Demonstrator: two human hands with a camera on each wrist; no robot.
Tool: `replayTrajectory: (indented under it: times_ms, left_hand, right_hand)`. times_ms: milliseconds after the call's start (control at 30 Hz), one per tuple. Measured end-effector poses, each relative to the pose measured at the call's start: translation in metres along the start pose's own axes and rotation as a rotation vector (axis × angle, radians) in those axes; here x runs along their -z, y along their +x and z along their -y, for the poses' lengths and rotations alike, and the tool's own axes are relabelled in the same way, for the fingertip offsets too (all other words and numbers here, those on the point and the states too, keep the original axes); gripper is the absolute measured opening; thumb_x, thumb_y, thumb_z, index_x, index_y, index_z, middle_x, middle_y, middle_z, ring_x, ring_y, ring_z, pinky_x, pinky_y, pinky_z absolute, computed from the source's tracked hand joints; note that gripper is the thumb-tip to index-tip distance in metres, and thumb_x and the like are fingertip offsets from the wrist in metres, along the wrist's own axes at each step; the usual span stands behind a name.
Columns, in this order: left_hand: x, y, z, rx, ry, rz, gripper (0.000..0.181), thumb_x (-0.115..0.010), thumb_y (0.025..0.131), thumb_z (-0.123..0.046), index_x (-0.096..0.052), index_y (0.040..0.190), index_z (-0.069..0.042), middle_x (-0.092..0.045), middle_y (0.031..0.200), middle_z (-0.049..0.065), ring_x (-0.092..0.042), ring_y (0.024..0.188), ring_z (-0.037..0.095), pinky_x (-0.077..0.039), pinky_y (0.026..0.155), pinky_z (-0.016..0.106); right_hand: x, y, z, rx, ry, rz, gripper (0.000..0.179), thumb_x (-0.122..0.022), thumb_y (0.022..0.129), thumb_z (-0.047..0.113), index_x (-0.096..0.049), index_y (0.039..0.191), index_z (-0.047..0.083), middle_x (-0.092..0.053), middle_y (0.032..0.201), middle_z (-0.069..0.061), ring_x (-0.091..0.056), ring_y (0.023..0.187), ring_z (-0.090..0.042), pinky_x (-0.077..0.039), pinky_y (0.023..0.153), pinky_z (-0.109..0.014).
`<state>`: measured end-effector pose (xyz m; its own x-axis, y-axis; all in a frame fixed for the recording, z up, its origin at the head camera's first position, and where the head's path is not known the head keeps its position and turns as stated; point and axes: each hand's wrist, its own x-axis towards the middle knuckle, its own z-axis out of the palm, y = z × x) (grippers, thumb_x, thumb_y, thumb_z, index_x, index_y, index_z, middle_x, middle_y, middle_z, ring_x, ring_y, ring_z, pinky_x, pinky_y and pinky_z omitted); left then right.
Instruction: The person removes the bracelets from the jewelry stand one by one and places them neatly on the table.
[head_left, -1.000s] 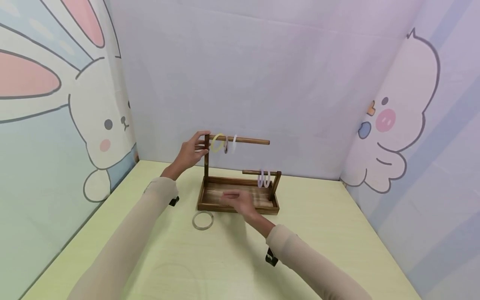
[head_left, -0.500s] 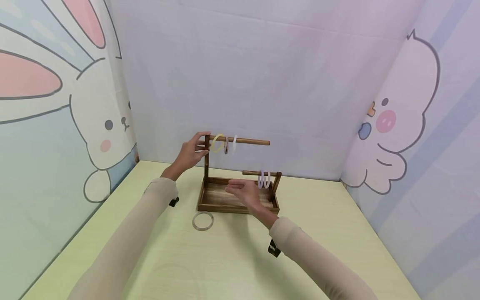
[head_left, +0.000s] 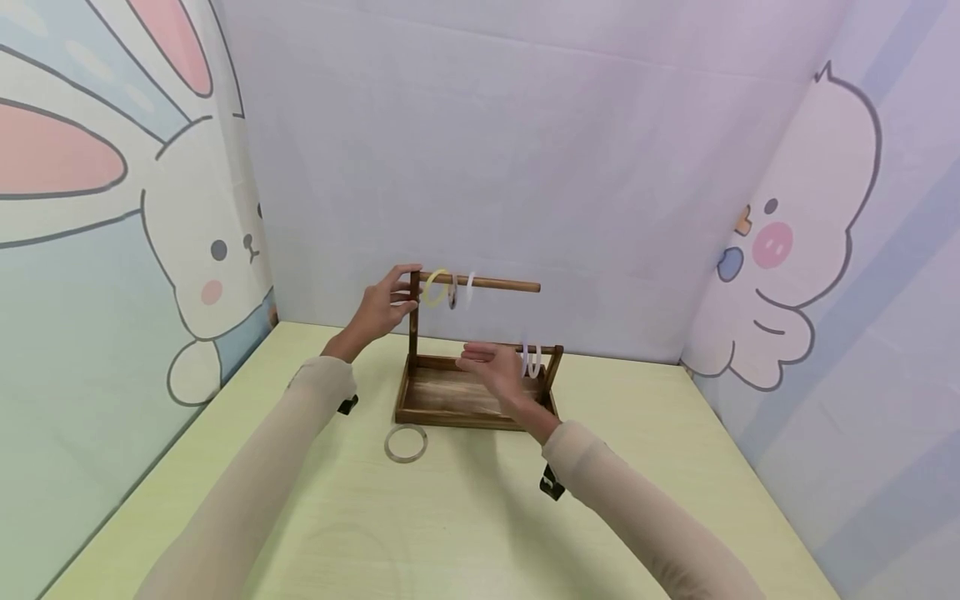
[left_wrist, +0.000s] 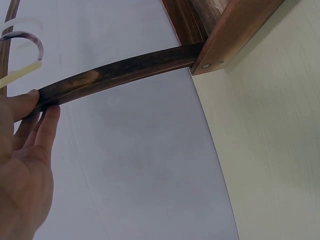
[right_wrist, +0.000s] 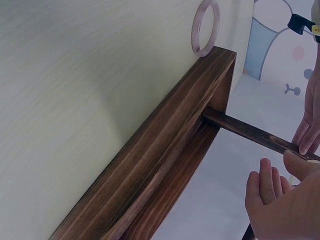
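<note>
My left hand (head_left: pixel 381 308) grips the top of the tall post (left_wrist: pixel 120 67) of a dark wooden bangle stand (head_left: pixel 450 419), thumb on one side and fingers on the other. On the upper bar hang a yellow bangle (head_left: pixel 426 293), a brownish patterned bangle (head_left: pixel 453 300) and a white bangle (head_left: pixel 470 287). My right hand (head_left: pixel 495 373) hovers over the stand's tray with straight fingers, holding nothing. It partly covers the short lower bar, where a lilac bangle (head_left: pixel 524 360) and a pale pink bangle (head_left: pixel 536 365) hang.
A greyish bangle (head_left: pixel 406 460) lies flat on the pale yellow table (head_left: pixel 420 525), just in front of the tray's left corner. A pale cloth wall (head_left: pixel 600 183) rises close behind the stand. Printed cartoon panels stand at both sides.
My right hand has risen and shifted slightly right, from low over the tray's front toward the lower bar. My left hand stays on the post, and the bangles keep their places.
</note>
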<state>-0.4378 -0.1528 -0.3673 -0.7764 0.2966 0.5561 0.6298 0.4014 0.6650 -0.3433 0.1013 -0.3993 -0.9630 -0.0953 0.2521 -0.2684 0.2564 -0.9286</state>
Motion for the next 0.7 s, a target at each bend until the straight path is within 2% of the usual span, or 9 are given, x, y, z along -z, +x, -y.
replayTrajectory:
  times_ms: [133,367,700]
  left_hand:
    - [0.0,0.0,0.0,-0.001,-0.004,-0.001,0.069,-0.067,0.098,0.005,-0.043,0.155,-0.024,-0.067,0.133,0.022,-0.066,0.123,0.039,-0.06,0.096,0.047]
    - [0.0,0.0,0.001,-0.005,0.005,-0.006,0.068,-0.067,0.098,0.006,-0.043,0.155,-0.024,-0.067,0.132,0.022,-0.066,0.123,0.038,-0.06,0.096,0.046]
    - [0.0,0.001,0.002,-0.008,-0.005,-0.004,0.069,-0.068,0.097,0.006,-0.044,0.154,-0.023,-0.067,0.132,0.022,-0.066,0.123,0.039,-0.06,0.096,0.047]
  right_hand:
    - [0.004,0.003,0.003,-0.002,-0.004,-0.011,0.028,-0.081,0.092,0.008,-0.077,0.12,0.001,-0.077,0.111,-0.016,-0.076,0.102,-0.025,-0.065,0.084,-0.035]
    - [0.007,0.012,0.007,0.04,-0.107,-0.053,0.028,-0.082,0.092,0.013,-0.078,0.119,0.005,-0.079,0.108,-0.011,-0.076,0.1,-0.022,-0.064,0.083,-0.036]
    - [0.009,0.027,0.01,0.103,-0.131,-0.091,0.03,-0.083,0.091,0.012,-0.078,0.119,0.004,-0.079,0.108,-0.011,-0.075,0.104,-0.023,-0.064,0.086,-0.036]
